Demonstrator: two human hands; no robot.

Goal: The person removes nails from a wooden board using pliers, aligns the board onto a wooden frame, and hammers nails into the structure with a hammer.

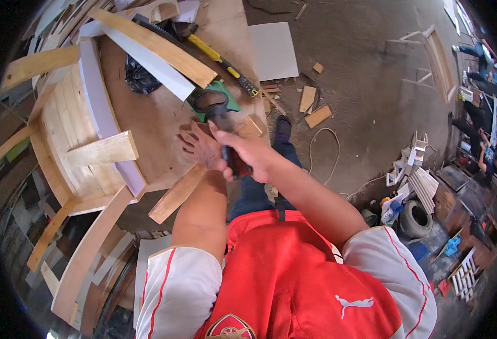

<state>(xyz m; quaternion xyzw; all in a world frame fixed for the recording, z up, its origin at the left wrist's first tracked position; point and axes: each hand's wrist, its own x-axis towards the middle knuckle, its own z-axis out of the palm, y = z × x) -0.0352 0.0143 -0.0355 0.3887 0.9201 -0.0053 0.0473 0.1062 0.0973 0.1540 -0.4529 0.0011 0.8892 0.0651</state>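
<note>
Plywood bench (157,121), upper centre, with hands, strip and tool.
Crate (62,133), wooden, left of frame; strip (175,195), slanting beneath the left hand (200,148), lower end beyond the bench edge; tool (230,151), dark, partly blurred, centre, right hand's (254,155) fingers clenched round it; left hand's fingers spread, any grasp cannot be told; green handle (229,97), just above.

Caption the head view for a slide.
Right hand gripping a dark tool, left hand spread beside it, offcuts on the floor.
</note>
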